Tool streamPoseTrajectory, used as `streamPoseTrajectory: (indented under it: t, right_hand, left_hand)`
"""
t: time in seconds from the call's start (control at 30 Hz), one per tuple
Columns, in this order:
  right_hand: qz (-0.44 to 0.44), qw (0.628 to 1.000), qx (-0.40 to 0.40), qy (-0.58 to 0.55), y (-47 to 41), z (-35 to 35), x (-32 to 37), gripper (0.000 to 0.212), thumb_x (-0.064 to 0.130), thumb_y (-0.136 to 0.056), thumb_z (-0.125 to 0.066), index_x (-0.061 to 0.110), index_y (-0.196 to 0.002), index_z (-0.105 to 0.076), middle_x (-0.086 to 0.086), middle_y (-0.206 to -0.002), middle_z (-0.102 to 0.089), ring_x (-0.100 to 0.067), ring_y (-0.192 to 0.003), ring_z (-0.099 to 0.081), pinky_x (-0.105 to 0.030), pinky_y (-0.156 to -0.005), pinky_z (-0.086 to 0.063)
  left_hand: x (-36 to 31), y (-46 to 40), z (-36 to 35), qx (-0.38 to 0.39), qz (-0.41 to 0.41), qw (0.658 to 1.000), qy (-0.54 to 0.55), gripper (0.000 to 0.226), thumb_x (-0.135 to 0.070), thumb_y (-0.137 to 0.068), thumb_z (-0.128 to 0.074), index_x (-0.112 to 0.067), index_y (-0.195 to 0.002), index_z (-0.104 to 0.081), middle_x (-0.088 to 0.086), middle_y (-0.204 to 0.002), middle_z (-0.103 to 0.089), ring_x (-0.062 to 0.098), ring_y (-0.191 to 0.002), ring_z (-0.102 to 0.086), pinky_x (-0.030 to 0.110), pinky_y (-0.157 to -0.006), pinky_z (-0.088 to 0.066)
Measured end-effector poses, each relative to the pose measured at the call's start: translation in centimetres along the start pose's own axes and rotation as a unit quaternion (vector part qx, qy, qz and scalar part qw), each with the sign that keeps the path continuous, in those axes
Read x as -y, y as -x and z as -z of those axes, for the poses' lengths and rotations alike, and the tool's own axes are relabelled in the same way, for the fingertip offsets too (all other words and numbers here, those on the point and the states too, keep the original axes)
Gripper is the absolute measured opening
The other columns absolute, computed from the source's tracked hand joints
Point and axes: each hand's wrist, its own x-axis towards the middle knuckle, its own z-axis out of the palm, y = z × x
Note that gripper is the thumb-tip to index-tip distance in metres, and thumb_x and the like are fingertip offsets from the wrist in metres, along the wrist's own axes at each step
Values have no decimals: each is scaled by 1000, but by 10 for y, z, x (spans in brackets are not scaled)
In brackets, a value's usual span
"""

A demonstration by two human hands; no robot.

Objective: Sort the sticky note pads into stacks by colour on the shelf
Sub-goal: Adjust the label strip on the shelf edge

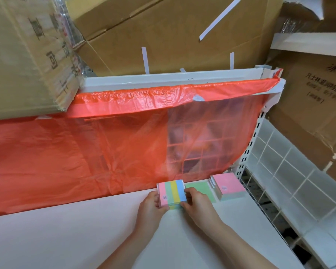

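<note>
A: Where does the striped pad sit?

B: The square sticky note pad with pink, green, yellow and blue stripes (172,193) is at the far edge of the flat white shelf board (66,230), just in front of the hanging sheet of translucent orange-red plastic (66,152). Both hands hold it. The left hand (153,202) grips its left side with curled fingers, and the right hand (196,200) pinches its right edge and near corner.

A: And the other pads?

B: Just right of the striped one a flat pale green sticky note pad (200,188) lies on the board, partly under the right hand. Right of that stands a thicker block of sticky notes with a pink top and pale green sides (228,187), near the white slotted upright of the shelving (248,150).

A: Any containers?

B: Large brown cardboard boxes (163,32) rest on the white metal shelf above (173,78); more are stacked at the far left and far right. They look closed, so their contents cannot be told. Behind the plastic there is a wire grid (202,148), and what lies behind it is too blurred to make out. To the right, a white wire grid panel (291,181) slopes toward the near side.
</note>
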Motion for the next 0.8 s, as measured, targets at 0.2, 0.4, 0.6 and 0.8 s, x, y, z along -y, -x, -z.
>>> streamPoseTrajectory:
  t: [0.2, 0.4, 0.6, 0.8]
  right_hand:
    - [25, 999, 9, 38, 2, 0, -2, 25, 19, -90, -54, 9, -113, -57, -7, -109, -66, -26, -101, -60, -36, -81, -46]
    - [22, 998, 32, 40, -2, 9, -1, 27, 19, -88, -58, 11, -114, -57, -5, -110, -67, -24, -101, -60, -34, -81, -47]
    - [39, 996, 42, 70, -2, 11, -2, 8, 15, -89, -56, 13, -96, -53, -4, -96, -57, -23, -89, -51, -29, -71, -36]
    - [47, 997, 17, 56, 4, 15, -9, 13, 15, -90, -52, 17, -101, -58, 1, -97, -55, -19, -92, -49, -22, -71, -31]
  left_hand:
    - [4, 1, -1, -9, -4, 1000, 13, 41, 12, -73, -68, -27, -85, -60, -9, -86, -70, -5, -71, -65, 9, -65, -47]
    - [6, 1, -7, -32, -13, 999, 1, 34, 5, -75, -71, -27, -80, -62, -9, -84, -70, 3, -78, -67, 10, -66, -48]
    - [15, 3, -11, -37, -26, 999, -20, 36, 7, -73, -69, -26, -86, -61, -3, -89, -69, 13, -82, -65, 21, -68, -49]
    - [21, 1, -16, -48, -50, 994, -86, 40, 6, -73, -67, -29, -86, -53, -3, -93, -63, 14, -85, -61, 28, -72, -48]
